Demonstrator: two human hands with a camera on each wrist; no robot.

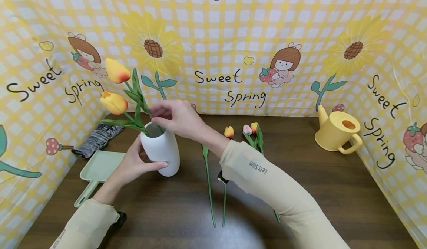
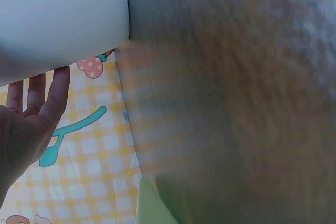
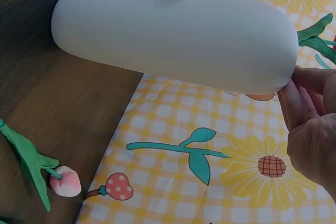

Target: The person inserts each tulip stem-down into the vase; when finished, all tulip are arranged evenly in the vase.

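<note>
A white vase stands tilted on the brown table, gripped low on its side by my left hand, the thumb across its front. Two yellow-orange tulips, an upper tulip and a lower tulip, lean left out of its mouth. Over the rim, my right hand pinches the upper tulip's green stem near the leaf base. The right wrist view has the vase sideways, with the right thumb and fingers right at its rim. In the left wrist view, fingers lie against the vase wall.
More tulips lie on the table: an orange tulip, a pink tulip and another orange tulip. A yellow watering can stands back right. At left are a pale green dustpan and a bunched grey cloth. Checkered fabric walls surround the table.
</note>
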